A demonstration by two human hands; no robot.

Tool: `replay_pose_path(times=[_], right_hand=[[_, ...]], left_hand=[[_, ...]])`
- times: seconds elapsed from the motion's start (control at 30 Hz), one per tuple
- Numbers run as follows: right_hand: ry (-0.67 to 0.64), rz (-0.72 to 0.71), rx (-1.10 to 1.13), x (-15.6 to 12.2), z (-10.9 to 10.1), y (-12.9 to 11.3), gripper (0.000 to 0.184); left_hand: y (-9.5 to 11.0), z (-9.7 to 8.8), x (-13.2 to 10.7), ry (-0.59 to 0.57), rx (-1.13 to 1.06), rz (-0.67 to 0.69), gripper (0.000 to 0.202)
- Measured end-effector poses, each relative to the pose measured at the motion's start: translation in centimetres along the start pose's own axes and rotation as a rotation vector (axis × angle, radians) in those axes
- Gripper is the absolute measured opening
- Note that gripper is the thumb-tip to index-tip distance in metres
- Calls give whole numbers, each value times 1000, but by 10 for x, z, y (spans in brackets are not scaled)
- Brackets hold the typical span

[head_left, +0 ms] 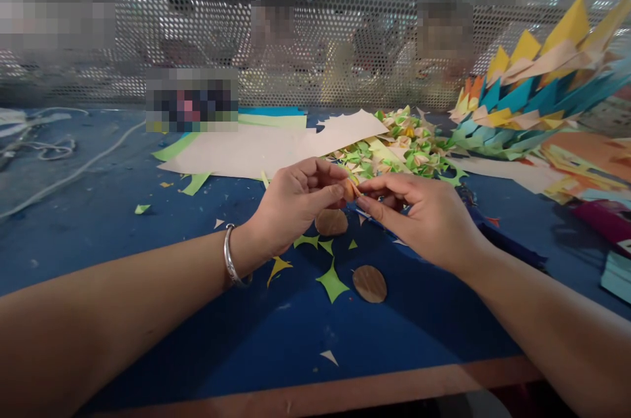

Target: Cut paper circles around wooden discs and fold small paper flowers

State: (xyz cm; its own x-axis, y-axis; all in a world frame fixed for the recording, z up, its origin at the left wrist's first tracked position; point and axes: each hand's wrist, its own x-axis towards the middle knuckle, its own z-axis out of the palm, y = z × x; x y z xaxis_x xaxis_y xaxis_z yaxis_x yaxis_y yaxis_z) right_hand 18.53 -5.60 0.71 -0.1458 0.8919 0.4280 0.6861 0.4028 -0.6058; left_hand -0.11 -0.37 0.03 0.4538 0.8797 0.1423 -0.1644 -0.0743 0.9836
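Between both hands is a small folded piece of orange paper [351,190], pinched by the fingertips. My left hand [300,201], with a silver bangle [229,257] at the wrist, closes on its left side. From the right, my right hand [419,214] pinches the same piece between thumb and index finger. Just below the hands lies a brown oval cardboard piece [331,222], partly covered by them. A second brown oval [369,284] rests nearer to me. Green paper scraps [333,283] and a yellow scrap [279,267] are scattered beside it.
A heap of green and cream folded paper pieces [409,142] sits behind my hands. Large cream paper sheets [236,148] lie left of it. A spiky layered paper construction [537,89] stands at right. Perforated metal mesh [315,43] rises behind the blue table [197,346].
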Motion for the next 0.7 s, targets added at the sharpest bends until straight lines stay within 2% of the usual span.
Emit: replay_pose_path(times=[0.3,0.5,0.7], right_hand=[[-20,9,-10,0,2,-1,21],[-28,25,-1,0,2,-1,22],[3,13,-5,-1,0,1,21]], left_hand=[[-5,-1,2,-17,92,-2,17],[-6,-4,3,-10,167,85,17],[-5,-3,3,-7,126,98,13]])
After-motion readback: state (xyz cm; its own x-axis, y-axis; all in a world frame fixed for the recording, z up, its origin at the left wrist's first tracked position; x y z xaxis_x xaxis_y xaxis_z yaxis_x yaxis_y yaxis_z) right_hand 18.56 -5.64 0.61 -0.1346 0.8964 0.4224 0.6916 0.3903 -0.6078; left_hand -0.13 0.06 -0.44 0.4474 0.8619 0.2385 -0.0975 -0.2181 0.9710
